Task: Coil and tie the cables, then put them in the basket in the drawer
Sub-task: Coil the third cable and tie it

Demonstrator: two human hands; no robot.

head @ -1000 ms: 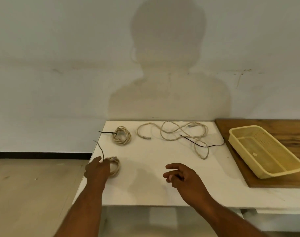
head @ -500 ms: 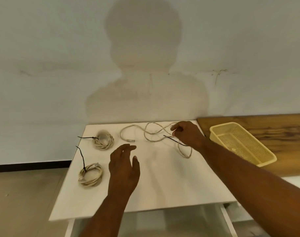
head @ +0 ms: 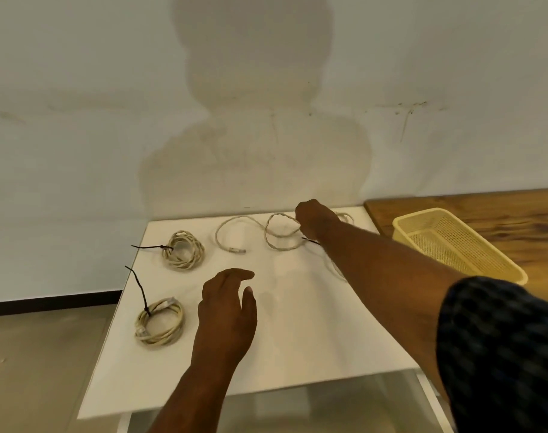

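R grip (head: 313, 218) at counter's (head: 297, 339) far side, fingers curled round loose cable (head: 279, 214), prob. gathering it for coiling. L grip (head: 227, 307) relaxed, empty, hovering nearer, ready to assist.

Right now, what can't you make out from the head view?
- Right hand grip on the cable: fingers hidden by its own back.
- Tie: mostly behind the right forearm.
- Cable's right part: blurred, behind that forearm.
- Under the table: blurred, cut off by the bottom edge.
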